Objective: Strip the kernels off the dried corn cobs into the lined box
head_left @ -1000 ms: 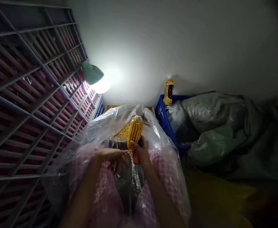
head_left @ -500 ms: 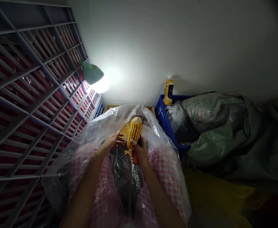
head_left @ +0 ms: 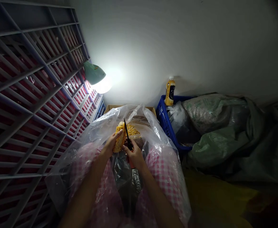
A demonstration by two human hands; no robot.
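Note:
In my left hand (head_left: 110, 145) is a yellow corn cob (head_left: 120, 136), held upright and slightly tilted, with some pale bare patches near its ends. My right hand (head_left: 136, 155) is closed round the orange handle of a tool with a dark pointed blade, which looks like a knife (head_left: 128, 135). Its blade points up and lies close along the cob's right side. Behind them, loose corn kernels (head_left: 132, 129) lie in a heap in a box lined with clear plastic sheeting (head_left: 100, 126). The sheeting also covers my legs.
A lit lamp (head_left: 94, 73) hangs from the tall slatted crate (head_left: 50, 79) on the left. To the right, a blue basket (head_left: 164, 118) holds bags, and a yellow bottle (head_left: 170, 91) stands at its back edge. Green sacking (head_left: 219, 147) lies beyond, against a pale wall (head_left: 177, 41).
The corn cob has passed from my right hand to my left and moved left. The knife stays in my right hand, its blade now in plain sight.

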